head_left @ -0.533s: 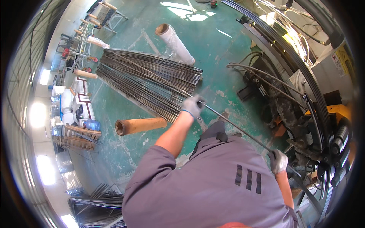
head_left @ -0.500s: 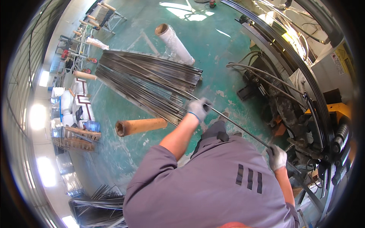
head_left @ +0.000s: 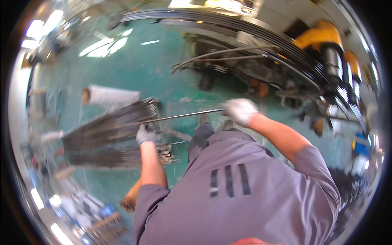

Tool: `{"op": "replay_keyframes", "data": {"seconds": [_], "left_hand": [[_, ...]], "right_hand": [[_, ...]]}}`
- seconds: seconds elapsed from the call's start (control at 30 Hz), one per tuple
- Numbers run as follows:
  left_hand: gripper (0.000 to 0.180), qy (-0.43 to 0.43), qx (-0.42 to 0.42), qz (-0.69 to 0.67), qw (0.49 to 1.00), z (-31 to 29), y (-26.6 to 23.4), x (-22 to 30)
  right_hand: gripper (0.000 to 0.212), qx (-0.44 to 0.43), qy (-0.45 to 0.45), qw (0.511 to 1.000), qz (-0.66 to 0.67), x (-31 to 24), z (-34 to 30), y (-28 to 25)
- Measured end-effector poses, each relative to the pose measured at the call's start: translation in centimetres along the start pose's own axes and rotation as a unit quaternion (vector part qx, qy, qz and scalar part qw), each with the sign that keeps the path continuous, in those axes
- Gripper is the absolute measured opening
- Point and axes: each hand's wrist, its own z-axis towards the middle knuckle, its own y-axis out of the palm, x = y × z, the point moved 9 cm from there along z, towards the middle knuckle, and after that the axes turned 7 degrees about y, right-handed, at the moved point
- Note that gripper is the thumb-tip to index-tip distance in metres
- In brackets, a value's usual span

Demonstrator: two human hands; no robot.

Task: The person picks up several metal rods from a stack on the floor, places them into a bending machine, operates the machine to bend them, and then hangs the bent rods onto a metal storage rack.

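Note:
A long thin metal rod (head_left: 183,116) spans between my hands, tilted slightly up to the right. My right hand (head_left: 241,111), in a whitish work glove and smeared by motion, is closed on its right end. The gloved left hand (head_left: 147,134) grips the rod farther left, just over a bundle of dark metal rods (head_left: 118,126) on the floor. A second bundle of rods (head_left: 106,159) lies nearer to me, its ends fanned out beside my left wrist. The rod's far left part merges with the bundle, so its end cannot be made out.
A white film-wrapped roll (head_left: 116,96) lies beyond the bundles. A brown cardboard tube (head_left: 131,195) sits by my left elbow. Ahead and right stands machinery with yellow parts (head_left: 326,34), long dark rods (head_left: 228,20) and bent bars (head_left: 220,53) jutting over the green floor (head_left: 139,61).
My view has turned to the right. My right hand, with the rod, has come away from beside the machine to in front of my body. The left hand still holds the rod.

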Motion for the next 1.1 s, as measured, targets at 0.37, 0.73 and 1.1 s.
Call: {"op": "replay_keyframes", "data": {"seconds": [0.37,0.73,1.1], "left_hand": [[0.021,-0.081,-0.074,0.232,0.966,2.4,4.1,-9.9],[0.008,0.197,-0.525,0.406,0.721,5.9,13.2,-22.5],[0.038,-0.069,-0.304,0.344,0.886,-23.6,34.3,-36.7]], "right_hand": [[0.027,-0.057,-0.011,0.987,0.148,-3.5,8.4,0.2],[0.039,-0.016,0.462,0.846,0.267,31.0,-15.7,9.3],[0.044,-0.017,0.418,0.896,0.150,42.2,-20.2,8.6]]}}
